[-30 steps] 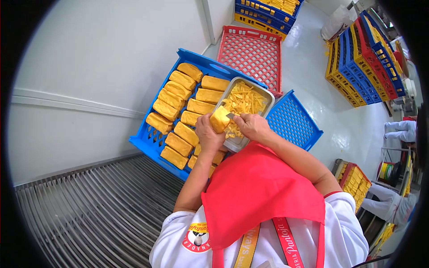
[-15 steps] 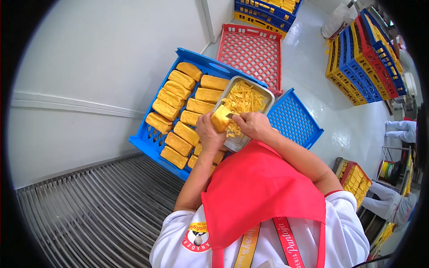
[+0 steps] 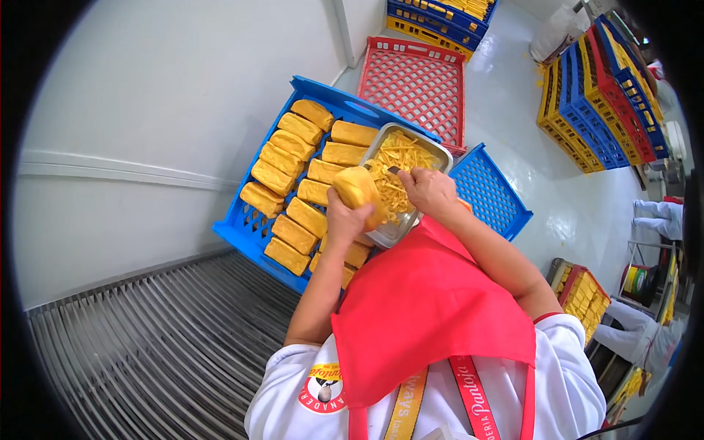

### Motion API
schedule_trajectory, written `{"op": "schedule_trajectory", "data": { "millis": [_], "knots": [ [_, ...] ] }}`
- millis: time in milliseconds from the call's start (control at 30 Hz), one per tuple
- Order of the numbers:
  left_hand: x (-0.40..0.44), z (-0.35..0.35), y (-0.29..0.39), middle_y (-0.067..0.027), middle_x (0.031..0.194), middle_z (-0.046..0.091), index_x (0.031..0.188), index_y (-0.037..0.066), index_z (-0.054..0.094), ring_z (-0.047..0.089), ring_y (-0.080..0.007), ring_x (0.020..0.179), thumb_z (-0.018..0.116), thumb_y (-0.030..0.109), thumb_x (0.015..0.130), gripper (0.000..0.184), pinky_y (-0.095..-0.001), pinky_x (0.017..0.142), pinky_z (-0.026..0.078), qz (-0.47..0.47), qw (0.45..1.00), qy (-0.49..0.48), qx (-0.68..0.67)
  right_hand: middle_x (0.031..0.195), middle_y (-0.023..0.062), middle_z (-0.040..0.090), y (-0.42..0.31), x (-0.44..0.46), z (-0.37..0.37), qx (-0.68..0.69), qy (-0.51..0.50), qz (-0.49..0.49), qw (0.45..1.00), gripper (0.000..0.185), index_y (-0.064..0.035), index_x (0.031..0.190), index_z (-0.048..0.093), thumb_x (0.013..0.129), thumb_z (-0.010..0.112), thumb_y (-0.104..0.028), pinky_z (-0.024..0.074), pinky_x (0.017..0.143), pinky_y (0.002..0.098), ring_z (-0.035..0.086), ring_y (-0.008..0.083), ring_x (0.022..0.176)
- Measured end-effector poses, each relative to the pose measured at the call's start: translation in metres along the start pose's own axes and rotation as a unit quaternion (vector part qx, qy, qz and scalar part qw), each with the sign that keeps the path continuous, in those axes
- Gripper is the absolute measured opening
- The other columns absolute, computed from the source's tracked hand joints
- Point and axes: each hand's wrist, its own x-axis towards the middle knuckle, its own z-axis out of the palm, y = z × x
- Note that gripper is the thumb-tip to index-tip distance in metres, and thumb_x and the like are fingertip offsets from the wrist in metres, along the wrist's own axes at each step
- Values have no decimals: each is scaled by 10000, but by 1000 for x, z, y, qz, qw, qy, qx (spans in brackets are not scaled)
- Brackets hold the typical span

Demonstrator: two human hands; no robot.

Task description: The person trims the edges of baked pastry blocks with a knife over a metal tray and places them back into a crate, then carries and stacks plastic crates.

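Note:
My left hand [image 3: 346, 220] is closed around a yellow loaf [image 3: 357, 188], tilted up over the near left edge of a metal pan. In my right hand [image 3: 431, 192] is a small knife [image 3: 394, 170], its short blade pointing left, apart from the loaf. Beneath both hands, the metal pan [image 3: 444, 155] holds thin yellow trimmings [image 3: 400, 154]. The pan rests on a blue crate [image 3: 233, 229], where rows of similar loaves [image 3: 293, 235] lie. My right fingers hide most of the knife's handle.
Beyond the blue crate lies a red crate [image 3: 414, 81], with another blue crate [image 3: 490, 192] to the right. Stacked crates [image 3: 587, 103] stand at the upper right. A white wall [image 3: 147, 110] and a slatted metal surface [image 3: 169, 345] are on the left. Other people's legs show at far right.
The knife has come away from the loaf, as my right hand moved up and right. My left hand has turned the loaf, showing its longer side.

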Motion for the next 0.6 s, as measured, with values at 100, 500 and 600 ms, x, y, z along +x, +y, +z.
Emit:
{"op": "schedule_trajectory", "data": {
  "millis": [100,500,600],
  "knots": [
    [17,-9,2,-76,1039,659,1096,97,568,660,-233,902,716,370,752,463,-365,777,560,-349,809,-129,-454,806,223,666,15,4,11,120,-40,2,992,538,-9,807,666,938,440,-480,508,702,477,652,405,785],
    [12,10,-6,-34,921,677,1028,95,624,671,-183,756,578,455,864,399,-312,652,594,-327,788,-31,-521,710,215,635,-9,-25,15,121,-33,-99,987,453,-40,754,638,930,490,-430,488,638,504,625,412,700],
    [13,9,-5,-61,1026,663,1155,92,573,651,-203,908,517,446,894,443,-360,784,540,-298,793,-91,-523,690,198,630,-9,-22,9,84,-12,-146,986,430,-51,738,635,914,511,-423,493,616,488,629,387,677]
  ]
}}
